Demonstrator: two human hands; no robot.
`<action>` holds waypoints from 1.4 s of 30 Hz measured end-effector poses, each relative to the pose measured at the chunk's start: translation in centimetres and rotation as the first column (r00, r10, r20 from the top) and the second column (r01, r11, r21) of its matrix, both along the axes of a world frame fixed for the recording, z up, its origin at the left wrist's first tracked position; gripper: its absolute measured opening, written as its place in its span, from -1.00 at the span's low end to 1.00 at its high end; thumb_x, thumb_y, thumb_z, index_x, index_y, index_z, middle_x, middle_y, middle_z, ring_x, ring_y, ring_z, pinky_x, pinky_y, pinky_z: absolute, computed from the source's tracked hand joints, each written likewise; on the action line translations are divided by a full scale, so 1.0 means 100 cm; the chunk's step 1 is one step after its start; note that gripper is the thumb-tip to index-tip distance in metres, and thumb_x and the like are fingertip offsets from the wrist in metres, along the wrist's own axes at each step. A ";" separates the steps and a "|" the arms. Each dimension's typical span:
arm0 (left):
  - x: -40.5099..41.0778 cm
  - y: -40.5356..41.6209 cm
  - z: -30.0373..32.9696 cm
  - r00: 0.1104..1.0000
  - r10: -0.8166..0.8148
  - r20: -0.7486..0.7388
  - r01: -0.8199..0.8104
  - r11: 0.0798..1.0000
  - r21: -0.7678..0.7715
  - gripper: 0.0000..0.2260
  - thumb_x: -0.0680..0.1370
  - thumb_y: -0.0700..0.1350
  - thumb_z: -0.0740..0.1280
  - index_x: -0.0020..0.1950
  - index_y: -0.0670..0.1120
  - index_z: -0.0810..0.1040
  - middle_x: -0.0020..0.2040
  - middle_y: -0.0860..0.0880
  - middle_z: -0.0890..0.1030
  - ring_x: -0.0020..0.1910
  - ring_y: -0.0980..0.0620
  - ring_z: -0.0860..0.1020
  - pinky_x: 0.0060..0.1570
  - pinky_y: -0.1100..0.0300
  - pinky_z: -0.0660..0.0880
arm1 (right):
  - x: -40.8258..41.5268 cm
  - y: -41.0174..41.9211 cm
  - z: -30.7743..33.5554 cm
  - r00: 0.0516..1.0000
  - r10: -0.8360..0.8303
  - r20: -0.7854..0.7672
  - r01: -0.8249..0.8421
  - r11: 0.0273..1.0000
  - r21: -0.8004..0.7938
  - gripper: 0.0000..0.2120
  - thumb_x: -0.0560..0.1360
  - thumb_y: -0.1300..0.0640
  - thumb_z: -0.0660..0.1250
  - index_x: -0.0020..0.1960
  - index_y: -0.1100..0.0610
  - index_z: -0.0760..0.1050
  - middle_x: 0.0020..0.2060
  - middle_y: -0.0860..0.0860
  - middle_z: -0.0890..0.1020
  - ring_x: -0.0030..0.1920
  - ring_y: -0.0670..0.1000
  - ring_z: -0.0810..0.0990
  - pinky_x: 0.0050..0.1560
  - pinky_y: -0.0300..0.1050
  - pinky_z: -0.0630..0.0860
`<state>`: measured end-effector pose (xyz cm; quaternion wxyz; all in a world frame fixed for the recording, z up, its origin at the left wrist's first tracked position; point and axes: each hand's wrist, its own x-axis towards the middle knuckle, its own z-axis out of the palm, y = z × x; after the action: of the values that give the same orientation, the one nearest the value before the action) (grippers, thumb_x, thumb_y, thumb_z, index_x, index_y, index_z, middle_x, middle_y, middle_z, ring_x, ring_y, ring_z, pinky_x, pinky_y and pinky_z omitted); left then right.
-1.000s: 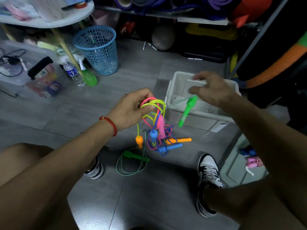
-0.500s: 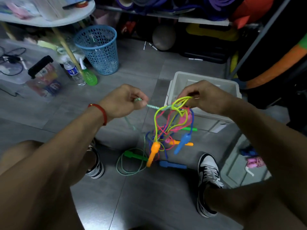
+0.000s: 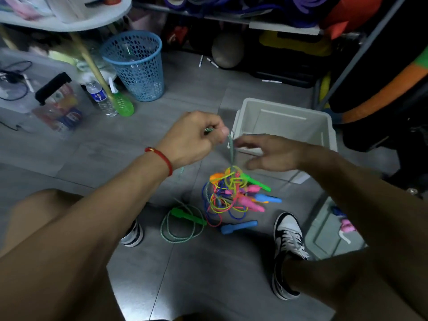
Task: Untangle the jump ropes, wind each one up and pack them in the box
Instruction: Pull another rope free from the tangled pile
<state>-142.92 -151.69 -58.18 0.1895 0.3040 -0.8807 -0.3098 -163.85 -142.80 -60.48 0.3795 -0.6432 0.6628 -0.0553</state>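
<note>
My left hand [image 3: 195, 139] is shut on the pale green braided rope [image 3: 231, 150], which drops from my fingers to a hanging tangle of jump ropes [image 3: 228, 193] with yellow, pink, blue and orange cords and handles. My right hand [image 3: 268, 152] hovers just right of the rope with its fingers spread, holding nothing. More of the green rope lies coiled on the floor with its green handle [image 3: 187, 215]. A blue handle [image 3: 238, 226] rests on the floor beside the coil. The white box [image 3: 287, 122] stands behind my right hand.
A blue mesh bin [image 3: 136, 66] stands at the back left beside a water bottle [image 3: 100, 98] and a green spray bottle [image 3: 121, 101]. My two shoes [image 3: 288, 244] flank the ropes. A clear lid with small items lies at the right [image 3: 333, 228].
My right hand has let go of the tangle and opened. The bundle has dropped lower and now hangs from the green rope in my left hand.
</note>
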 end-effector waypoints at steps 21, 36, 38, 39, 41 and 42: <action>0.026 -0.025 -0.009 0.835 0.138 0.532 -0.246 0.960 0.136 -0.51 0.45 -0.05 0.34 0.39 0.04 0.40 0.36 -0.10 0.52 0.34 -0.10 0.48 0.36 -0.03 0.39 | 0.023 -0.010 0.020 0.991 -0.124 -0.043 0.078 0.820 -0.567 -0.77 0.68 0.03 0.14 0.00 0.03 0.56 -0.32 -0.05 0.55 -0.27 -0.09 0.47 -0.14 -0.18 0.35; 0.037 -0.045 0.006 0.699 0.689 -0.191 -0.713 0.692 -0.111 -0.68 0.63 0.07 0.15 -0.07 -0.09 0.59 -0.18 -0.14 0.62 -0.07 -0.20 0.58 -0.13 0.05 0.46 | -0.039 -0.004 -0.033 0.970 -0.173 -0.170 0.113 0.942 -0.315 -0.87 0.59 0.22 0.32 -0.10 0.16 0.61 -0.20 0.07 0.69 -0.16 0.04 0.62 0.00 -0.03 0.53; 0.049 -0.056 0.007 0.590 0.807 0.029 -0.763 0.569 -0.307 -0.64 0.61 0.12 0.15 0.10 -0.08 0.61 0.01 -0.28 0.63 0.05 -0.33 0.58 0.06 -0.07 0.49 | -0.040 -0.008 -0.011 0.953 -0.289 -0.087 0.220 0.862 -0.457 -0.84 0.60 0.24 0.23 0.00 0.11 0.59 -0.21 0.03 0.70 -0.18 0.02 0.64 -0.04 -0.16 0.52; 0.054 -0.061 0.004 0.538 0.827 0.162 -0.731 0.553 -0.400 -0.63 0.59 0.12 0.16 0.14 -0.08 0.61 0.06 -0.30 0.62 0.09 -0.36 0.57 0.15 -0.14 0.46 | -0.039 -0.008 -0.003 0.950 -0.309 -0.029 0.249 0.813 -0.527 -0.82 0.59 0.28 0.20 0.03 0.11 0.56 -0.23 -0.01 0.70 -0.21 -0.01 0.63 -0.09 -0.26 0.49; 0.059 -0.065 -0.003 0.498 0.780 0.380 -0.636 0.626 -0.452 -0.63 0.57 0.10 0.19 0.17 -0.13 0.57 0.14 -0.32 0.59 0.16 -0.37 0.55 0.27 -0.23 0.39 | -0.036 -0.004 0.012 0.963 -0.270 0.018 0.224 0.757 -0.613 -0.81 0.58 0.33 0.18 0.05 0.14 0.54 -0.24 -0.03 0.70 -0.23 -0.06 0.61 -0.11 -0.33 0.45; 0.059 -0.068 -0.010 0.500 0.727 0.470 -0.591 0.683 -0.429 -0.64 0.57 0.07 0.19 0.18 -0.15 0.55 0.18 -0.32 0.57 0.20 -0.36 0.53 0.30 -0.24 0.36 | -0.032 -0.002 0.018 0.971 -0.239 0.025 0.201 0.749 -0.631 -0.81 0.59 0.33 0.19 0.04 0.15 0.55 -0.25 -0.02 0.69 -0.23 -0.04 0.61 -0.13 -0.34 0.45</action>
<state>-136.99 -158.46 -59.20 0.0312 0.6782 -0.7342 -0.0022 -167.01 -143.01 -58.67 0.1143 -0.6516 0.6876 -0.2992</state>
